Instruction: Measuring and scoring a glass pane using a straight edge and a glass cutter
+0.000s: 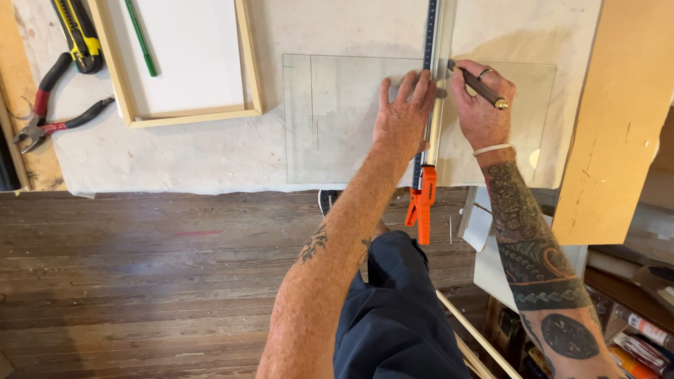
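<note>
I see my left hand (404, 116) spread flat, palm down, pressing on the long straightedge (430, 42) that runs up and down across a clear glass sheet (337, 119). The fingers are splayed and grip nothing; their tips touch the ruler's left edge. My right hand (483, 105) is closed around a glass cutter (477, 85) with a dark handle and brass end, its tip set against the right side of the straightedge, on the glass. The glass sheet lies flat on the cloth-covered surface (175, 158), near its front edge, with the straightedge crossing it right of its middle. An orange clamp (422, 203) sits at the straightedge's near end, hanging past the surface edge over the wooden floor (140, 267). Well to the left lie a wooden frame (189, 116) with a green pen (140, 38) inside it, red-handled pliers (56, 112), and a yellow-and-black utility knife (77, 35).
</note>
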